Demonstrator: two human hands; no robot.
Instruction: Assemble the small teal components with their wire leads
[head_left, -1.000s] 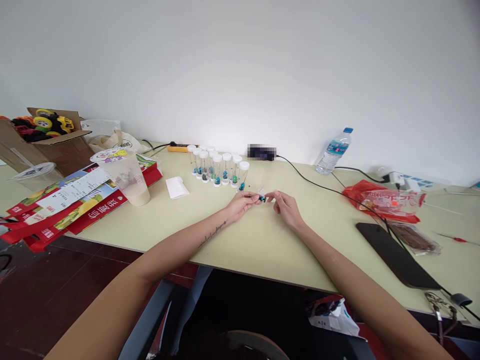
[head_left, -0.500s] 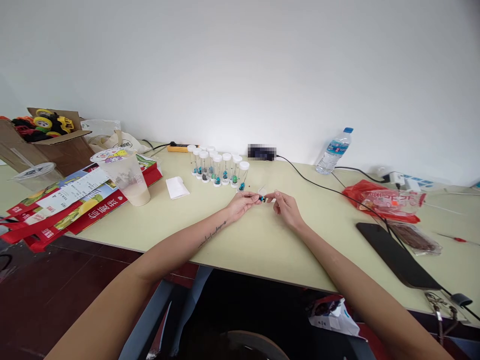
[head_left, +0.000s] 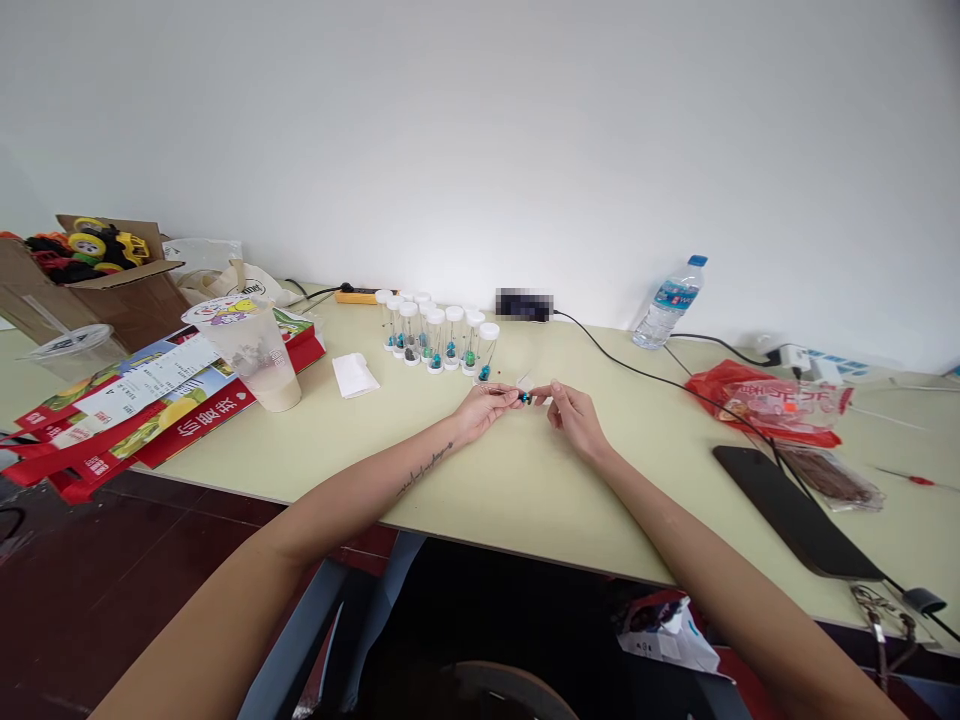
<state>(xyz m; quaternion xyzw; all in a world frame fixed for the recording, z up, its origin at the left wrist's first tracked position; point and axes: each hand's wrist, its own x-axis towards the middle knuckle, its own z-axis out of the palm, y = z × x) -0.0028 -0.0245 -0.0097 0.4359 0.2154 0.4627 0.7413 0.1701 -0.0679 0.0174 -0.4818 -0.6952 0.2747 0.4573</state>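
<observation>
Over the middle of the pale table (head_left: 480, 500), my left hand (head_left: 484, 412) pinches a small blue and black piece (head_left: 524, 397) between thumb and fingertips. My right hand (head_left: 574, 420) is at the piece's right side, its fingers curled and the fingertips close to it; whether they grip any part is too small to tell. Just behind my left hand stand several clear tubes (head_left: 451, 340) with white caps, holding small blue, green and dark pieces. One tube (head_left: 487, 352) at their right end leans slightly, with a blue piece inside.
To the left are a folded white paper (head_left: 355, 376), a milky drink cup (head_left: 255, 360), red bags (head_left: 202, 415) and a cardboard box (head_left: 120, 300). A phone (head_left: 524, 305) leans on the wall. At right are a water bottle (head_left: 670, 303), cables, red plastic bag (head_left: 772, 400) and black pad (head_left: 795, 510).
</observation>
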